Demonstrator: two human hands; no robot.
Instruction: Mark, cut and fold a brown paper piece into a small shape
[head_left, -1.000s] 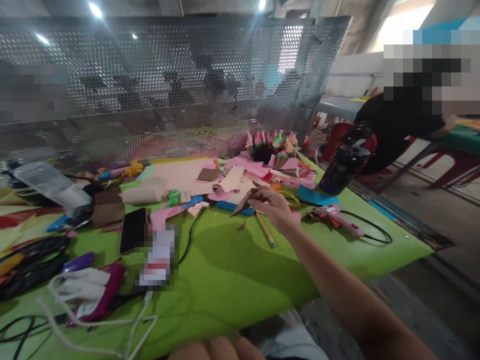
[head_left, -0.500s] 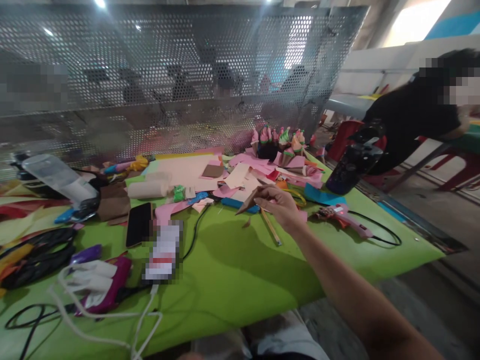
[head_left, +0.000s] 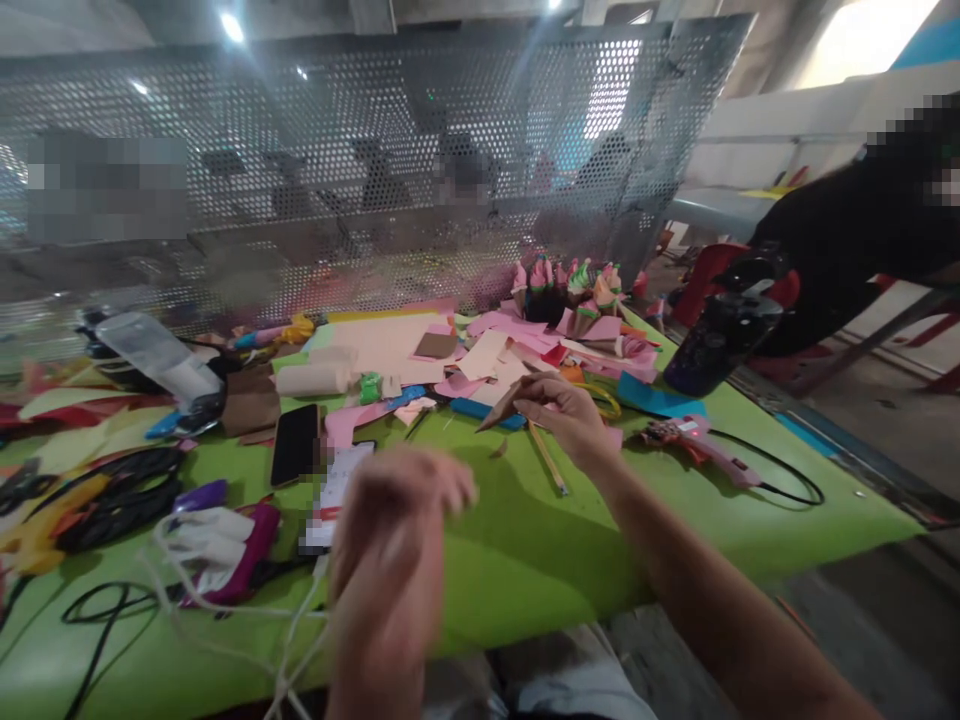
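Pinched in the fingers of my right hand [head_left: 564, 412] is a small brown paper cone [head_left: 496, 414], its tip pointing left over the green table. Under that hand lie a pencil [head_left: 550, 460] and a blue strip-like object [head_left: 480, 411]. A small brown scrap [head_left: 499, 449] rests just below the cone. My left hand [head_left: 409, 500] is raised in front of the phone with a lit screen [head_left: 346, 475] and smeared by motion, so its fingers cannot be made out clearly. Right of my right hand sits a pink glue gun [head_left: 709, 447] with a black cord.
Pink and cream paper sheets [head_left: 487, 355] spread across the back, beside several paper ice-cream cones [head_left: 574, 280]. A dark bottle [head_left: 724, 330] stands at right. To the left are a black phone [head_left: 295, 445], a power strip [head_left: 259, 550] with cables and a clear bottle [head_left: 154, 350]. A perforated metal panel [head_left: 337, 230] stands behind.
My left hand has come up from below into view, in front of the lit phone. My right hand keeps its pinch on the paper cone. The whole view has shifted slightly.
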